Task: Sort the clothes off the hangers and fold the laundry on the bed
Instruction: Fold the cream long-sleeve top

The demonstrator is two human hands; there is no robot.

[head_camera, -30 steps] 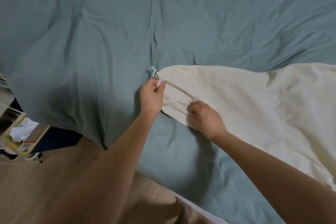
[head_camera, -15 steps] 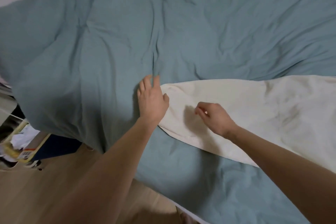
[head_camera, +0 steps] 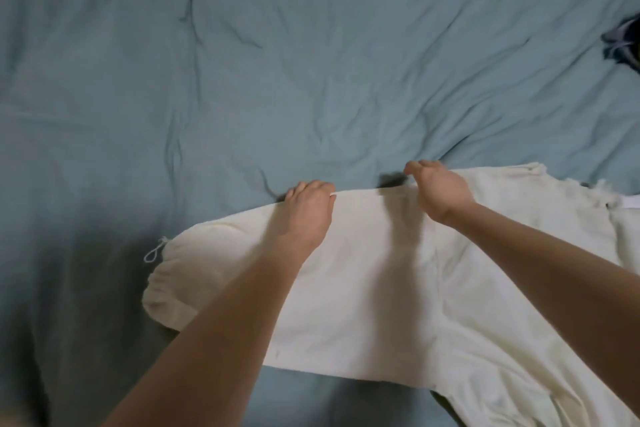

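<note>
Nearest to us, our two forearms reach out over the near edge of the bed (head_camera: pixel 104 87), crossing above the cream trousers (head_camera: pixel 381 281) that lie spread on its blue-grey cover. The garment's long axis runs left to right across our view: the gathered cuff with its small drawstring loop (head_camera: pixel 154 253) sits at the left end, and the wider part spreads toward the bed's right edge, where it runs out of view.

Farther out, both hands sit on the garment's far long edge. Our left hand (head_camera: pixel 308 208) has its fingers curled over that edge and appears to grip the cloth, nearer the cuff end. Our right hand (head_camera: pixel 440 187) does the same a little way to the right, its fingertips tucked over the raised fabric; between the two hands the edge is lifted slightly off the cover and casts a dark shadow beyond it.

We judge the step in hand to be a lengthwise fold, so the relation that counts is that the held edge lies on the far side and the free long edge lies toward us. Drawing both hands back together should lay one edge on the other.

Beyond the hands is rumpled cover, and at the bed's far right edge a dark garment (head_camera: pixel 623 45), blurred.
</note>
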